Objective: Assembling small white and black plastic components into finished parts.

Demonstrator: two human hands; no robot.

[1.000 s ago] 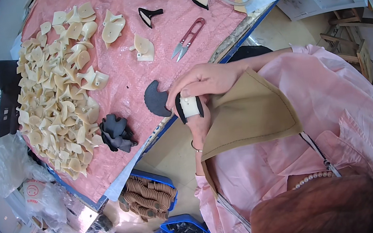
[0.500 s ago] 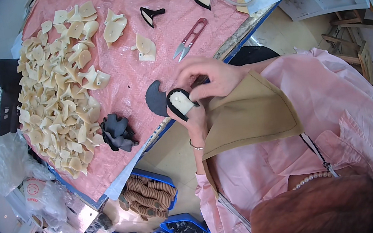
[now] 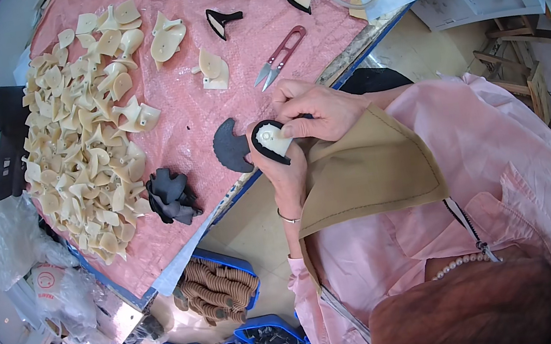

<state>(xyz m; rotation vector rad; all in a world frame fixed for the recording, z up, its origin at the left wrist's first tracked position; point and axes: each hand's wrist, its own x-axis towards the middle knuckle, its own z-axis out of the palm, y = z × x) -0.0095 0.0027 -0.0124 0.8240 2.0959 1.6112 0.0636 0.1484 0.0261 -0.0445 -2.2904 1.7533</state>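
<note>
Black-edged cream piece [image 3: 274,145] sits in my left hand [image 3: 289,172] by the edge of the pink-covered table [image 3: 172,127], fingers curled on it from below; my right hand [image 3: 323,112] has its thumb against the face, whether the fingers close behind I cannot tell. Probably light, stiff, slick-faced, the dark rim [image 3: 256,145] softer: best cradled from beneath, rim pressed only gently.

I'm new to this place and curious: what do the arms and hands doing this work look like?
They are a person's: the left hand and right hand are both ungloved. The left sleeve and right sleeve are light pink cloth. A thin, shiny bangle circles the left wrist; none shows on the right.
</note>
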